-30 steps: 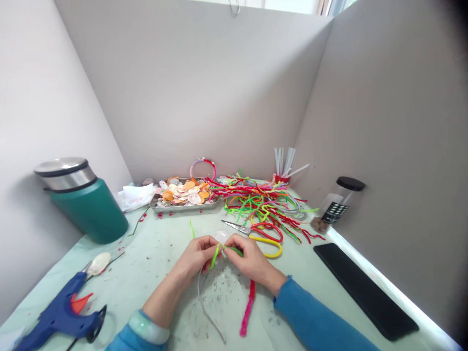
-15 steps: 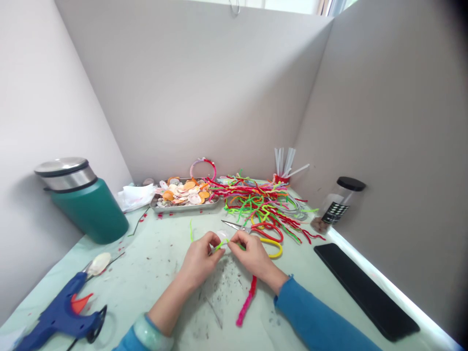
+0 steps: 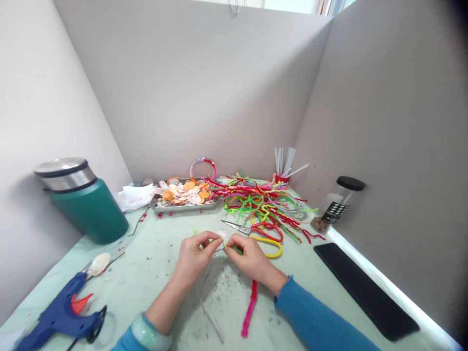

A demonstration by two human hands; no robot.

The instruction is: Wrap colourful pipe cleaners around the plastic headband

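Observation:
My left hand (image 3: 195, 256) and my right hand (image 3: 250, 256) meet near the middle of the table, thumbs and fingertips pinched together. Between them runs a short bright-green pipe cleaner (image 3: 224, 243), mostly covered by the fingers. Below my right wrist a red and pink fuzzy strip (image 3: 249, 312) sticks out; its upper part is hidden under the hand. A thin grey strand (image 3: 211, 319) trails under my left hand. Just beyond my right hand lie scissors (image 3: 269, 234) with red and yellow handles, blades pointing left. A pale clear piece (image 3: 223, 235) sits behind my fingertips.
Behind my hands, a metal tray (image 3: 183, 209) holds shells, beside a heap of colourful pipe cleaners (image 3: 256, 202) and a pink-red ring (image 3: 203, 168). To the left are a green bottle (image 3: 87, 209) and a blue glue gun (image 3: 62, 312); rightward, a jar (image 3: 336, 204) and a black slab (image 3: 365, 290).
My left hand has shifted slightly, and less of the green pipe cleaner shows at the fingertips. The red and pink strip hangs a little lower and further right; more of the grey strand shows.

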